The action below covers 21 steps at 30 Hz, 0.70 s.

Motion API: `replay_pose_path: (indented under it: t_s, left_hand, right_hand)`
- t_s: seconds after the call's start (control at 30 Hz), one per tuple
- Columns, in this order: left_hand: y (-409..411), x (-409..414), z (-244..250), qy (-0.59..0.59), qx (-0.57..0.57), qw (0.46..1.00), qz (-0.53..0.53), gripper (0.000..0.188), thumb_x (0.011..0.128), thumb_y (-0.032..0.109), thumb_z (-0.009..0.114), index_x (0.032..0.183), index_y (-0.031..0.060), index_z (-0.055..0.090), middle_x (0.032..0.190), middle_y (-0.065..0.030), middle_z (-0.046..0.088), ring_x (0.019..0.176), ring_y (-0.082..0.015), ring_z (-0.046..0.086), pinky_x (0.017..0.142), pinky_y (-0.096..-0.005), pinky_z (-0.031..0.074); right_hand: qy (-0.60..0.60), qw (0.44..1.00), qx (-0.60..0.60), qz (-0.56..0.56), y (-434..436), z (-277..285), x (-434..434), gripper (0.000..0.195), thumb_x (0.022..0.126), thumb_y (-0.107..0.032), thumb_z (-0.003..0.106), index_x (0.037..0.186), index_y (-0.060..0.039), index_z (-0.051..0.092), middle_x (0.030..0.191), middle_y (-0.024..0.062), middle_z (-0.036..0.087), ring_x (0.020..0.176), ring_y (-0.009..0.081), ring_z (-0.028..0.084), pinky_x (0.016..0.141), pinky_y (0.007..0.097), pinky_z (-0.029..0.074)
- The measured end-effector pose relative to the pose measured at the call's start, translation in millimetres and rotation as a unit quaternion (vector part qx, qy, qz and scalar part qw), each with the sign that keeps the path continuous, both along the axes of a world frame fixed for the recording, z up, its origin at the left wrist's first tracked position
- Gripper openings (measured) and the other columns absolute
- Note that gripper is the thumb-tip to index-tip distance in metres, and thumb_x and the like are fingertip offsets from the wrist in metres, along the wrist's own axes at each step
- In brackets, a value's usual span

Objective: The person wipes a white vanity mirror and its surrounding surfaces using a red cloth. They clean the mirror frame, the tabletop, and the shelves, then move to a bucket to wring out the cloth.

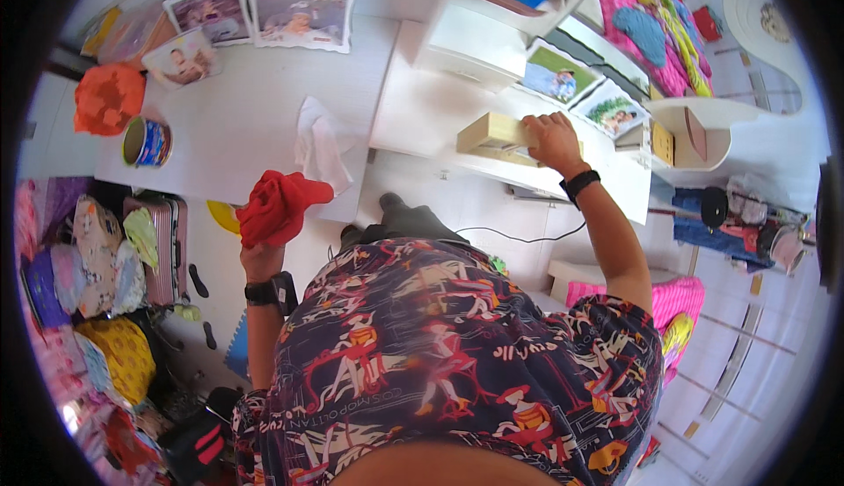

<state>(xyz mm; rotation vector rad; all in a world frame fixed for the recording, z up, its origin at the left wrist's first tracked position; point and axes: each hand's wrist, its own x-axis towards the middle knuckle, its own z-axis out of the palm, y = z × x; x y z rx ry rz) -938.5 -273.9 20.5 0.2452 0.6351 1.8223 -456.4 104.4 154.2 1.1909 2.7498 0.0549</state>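
Observation:
My left hand (pixel 262 258) is closed around a bunched red cloth (pixel 277 209), held by the front edge of the white desk (pixel 231 123). A crumpled white cloth (pixel 318 139) lies on that desk just beyond the red one and hangs toward its edge. With my right hand (pixel 554 139) I grip the right part of a pale wooden box or small rack (pixel 491 133), which is over the white shelf surface on the right. Its underside is partly hidden. Behind my right hand stand two framed photos (pixel 560 77).
Photo panels (pixel 303 11) lean at the back of the desk. At the left are an orange bag (pixel 109 99) and a colourful round tin (pixel 146 141). A dark cable (pixel 527 240) hangs below the right surface. A pink suitcase (pixel 161 248) and piled bags stand at lower left.

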Motion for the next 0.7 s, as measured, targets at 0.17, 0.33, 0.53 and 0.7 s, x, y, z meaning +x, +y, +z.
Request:
replay_pose_path:
  t_s: [0.17,0.33,0.53,0.7]
  left_hand:
    - [-14.8,-3.6,6.6,-0.014,0.044,0.999,0.024,0.095,0.070,0.018,0.079,0.152,0.0093,0.031,0.155,-0.0116,0.036,0.143,-0.0332,0.035,0.120,-0.0512,0.026]
    - [-46.1,-9.4,8.5,0.044,0.064,0.995,0.066,0.088,0.076,0.023,0.076,0.150,0.0110,0.030,0.154,-0.0084,0.036,0.143,-0.0310,0.033,0.120,-0.0485,0.025]
    - [-99.5,-11.6,4.0,0.041,0.053,0.983,0.171,0.078,0.086,0.027,0.071,0.149,0.0054,0.031,0.155,-0.0128,0.035,0.142,-0.0336,0.034,0.120,-0.0504,0.025]
    - [-139.4,-3.4,5.5,0.068,0.040,0.968,0.237,0.083,0.082,0.031,0.075,0.149,0.0041,0.032,0.153,-0.0148,0.038,0.140,-0.0352,0.037,0.119,-0.0502,0.028]
  right_hand:
    - [0.066,0.987,-0.011,0.143,-35.0,21.7,-100.1,0.052,0.065,-0.018,0.076,0.115,-0.0160,0.061,0.099,0.0078,0.066,0.101,0.0301,0.058,0.097,0.0410,0.044]
    - [0.098,0.955,-0.047,0.275,-42.4,34.5,-208.2,0.053,0.066,-0.014,0.076,0.118,-0.0165,0.061,0.110,0.0042,0.066,0.105,0.0278,0.059,0.101,0.0416,0.044]
    - [0.076,0.919,-0.040,0.384,-26.1,35.7,-315.1,0.054,0.064,-0.005,0.074,0.115,-0.0186,0.062,0.104,0.0008,0.064,0.109,0.0254,0.055,0.096,0.0384,0.046]
    - [0.087,0.882,-0.018,0.463,19.2,13.3,-362.8,0.048,0.064,-0.002,0.070,0.108,-0.0194,0.062,0.097,0.0029,0.061,0.103,0.0278,0.054,0.096,0.0403,0.043]
